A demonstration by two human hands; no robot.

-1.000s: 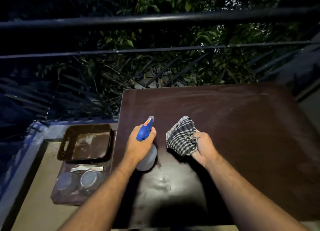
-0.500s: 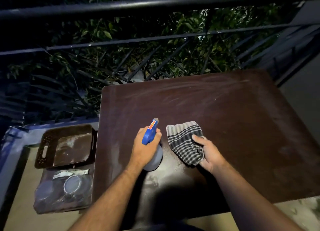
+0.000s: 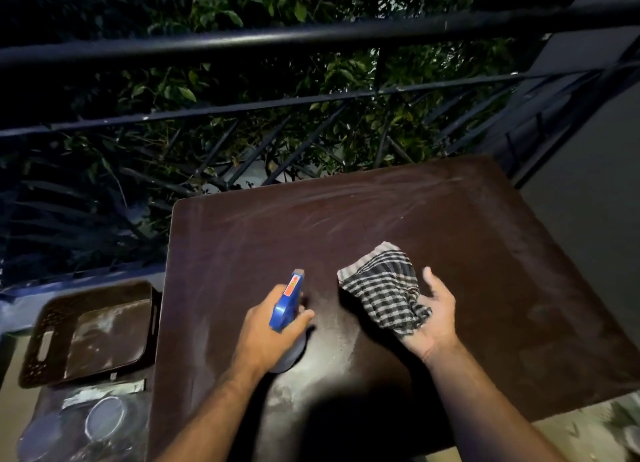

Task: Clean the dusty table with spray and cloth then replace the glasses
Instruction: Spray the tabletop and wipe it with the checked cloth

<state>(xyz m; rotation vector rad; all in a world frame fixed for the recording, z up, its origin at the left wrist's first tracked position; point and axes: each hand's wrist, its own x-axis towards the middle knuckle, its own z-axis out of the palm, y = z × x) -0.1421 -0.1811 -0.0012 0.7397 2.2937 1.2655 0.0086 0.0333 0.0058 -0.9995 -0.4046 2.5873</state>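
Observation:
The dark brown table (image 3: 467,247) fills the middle of the view, with pale dust streaks across its far half. My left hand (image 3: 266,333) grips a spray bottle (image 3: 287,306) with a blue trigger head; its pale body rests on the tabletop. A black-and-white checked cloth (image 3: 384,288) lies partly on the table and partly over the palm of my right hand (image 3: 433,316), whose fingers are spread, palm up. Two glasses (image 3: 104,416) stand on a lower surface to the left of the table.
A dark brown perforated tray (image 3: 45,344) sits on the low surface at the left, above the glasses. A black metal railing (image 3: 311,36) runs behind the table, with foliage beyond. A grey wall (image 3: 588,219) stands at the right.
My right hand has opened its fist on the cloth, which now lies spread further out on the table. The view has shifted so the table sits more to the right. The left hand still holds the bottle.

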